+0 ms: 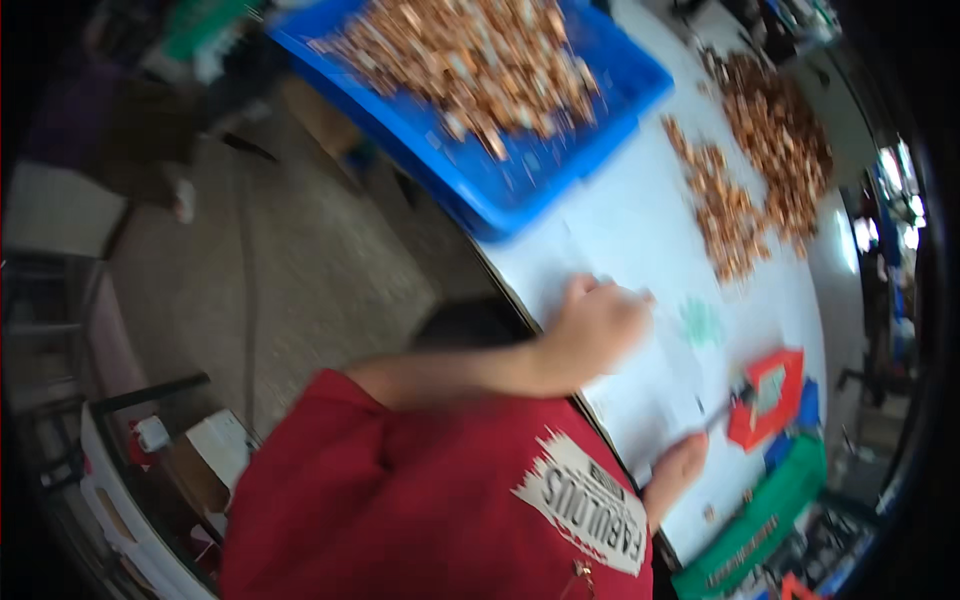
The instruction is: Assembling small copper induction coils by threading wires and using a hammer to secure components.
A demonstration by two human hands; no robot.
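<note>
My left hand (600, 328) is over the white tabletop (610, 235), below the near corner of a blue tray (500, 215). Its fingers look curled in; whatever they may hold is hidden and smeared by motion. Lower right, my right hand (678, 468) is at the table's near edge, close to a red block-like device (768, 398) with a pale panel. Blur hides how its fingers are set. A heap of small copper-coloured metal pieces (480, 60) fills much of the tray. A faint green patch (700, 322) marks the tabletop right of my left hand.
More copper-coloured pieces lie loose on the table (725, 215), with a larger pile (775, 130) behind them at the far right. A green box-like thing (755, 525) is at the lower right. Left of the table are grey floor (310, 250) and an open cardboard box (205, 460).
</note>
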